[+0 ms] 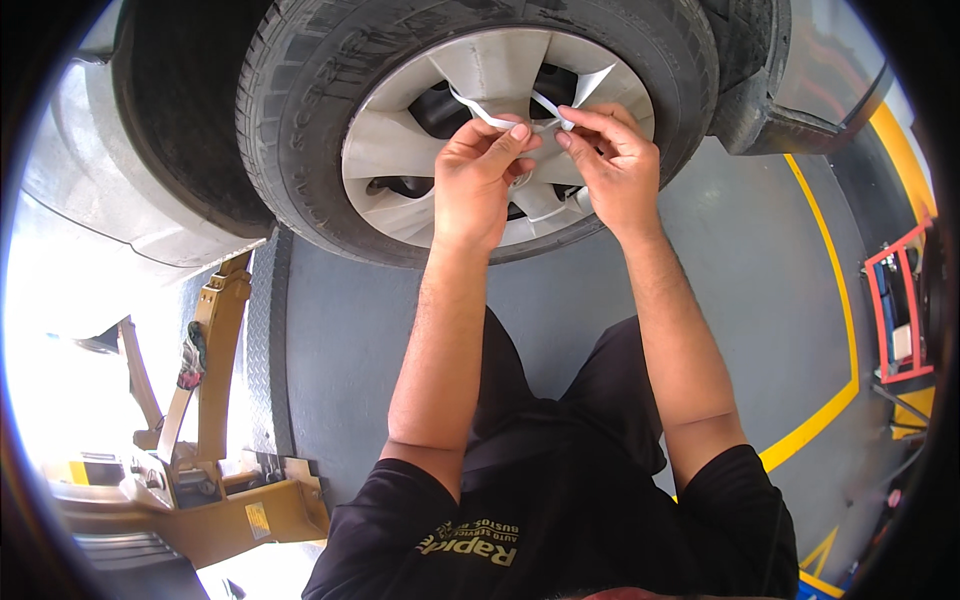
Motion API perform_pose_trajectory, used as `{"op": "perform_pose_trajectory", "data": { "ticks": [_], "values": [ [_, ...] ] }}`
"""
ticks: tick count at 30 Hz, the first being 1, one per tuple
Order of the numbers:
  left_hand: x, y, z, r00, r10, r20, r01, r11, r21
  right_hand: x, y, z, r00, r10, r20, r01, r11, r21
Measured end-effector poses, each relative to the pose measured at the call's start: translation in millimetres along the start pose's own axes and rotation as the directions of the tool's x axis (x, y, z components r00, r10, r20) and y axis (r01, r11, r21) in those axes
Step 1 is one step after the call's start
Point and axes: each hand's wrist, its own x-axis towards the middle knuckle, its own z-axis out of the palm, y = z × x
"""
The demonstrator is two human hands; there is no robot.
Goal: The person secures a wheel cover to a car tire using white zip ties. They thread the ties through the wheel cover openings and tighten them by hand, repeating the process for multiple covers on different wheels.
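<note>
A thin white strip (470,103) loops behind a spoke of the silver wheel cover (490,65), coming out through the openings on both sides. It looks like a cable tie, but its ends are hidden by my fingers. My left hand (478,185) pinches one side of it between thumb and forefinger, in front of the wheel's middle. Close by on the right, my right hand (618,165) pinches the other side with thumb and fingertips. Around the cover runs the black tyre (300,130), mounted on the vehicle.
Grey bodywork (85,150) flanks the tyre at left, and a dark lower body panel (790,120) juts out at right. A tan lift arm (220,340) stands at lower left with a glove (192,355) on it. A red rack (900,300) is at far right, beyond a yellow floor line (835,270).
</note>
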Motion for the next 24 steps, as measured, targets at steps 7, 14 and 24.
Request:
{"op": "perform_pose_trajectory", "data": {
  "ticks": [7,14,24],
  "values": [
    [2.6,-7.7,5.0,0.999,0.033,-0.027,-0.032,0.999,0.018,7.1,-8.2,0.0,0.984,-0.173,0.035,0.176,0.966,-0.190],
    [3.4,-10.9,5.0,0.999,0.035,-0.031,-0.034,0.998,0.047,8.3,-10.8,4.9,0.984,-0.174,0.035,0.178,0.971,-0.159],
    [2.6,-10.3,1.7,0.998,0.041,-0.040,-0.037,0.996,0.084,-0.7,-13.3,17.0,0.992,0.125,-0.027,-0.121,0.987,0.107]
  ]
}}
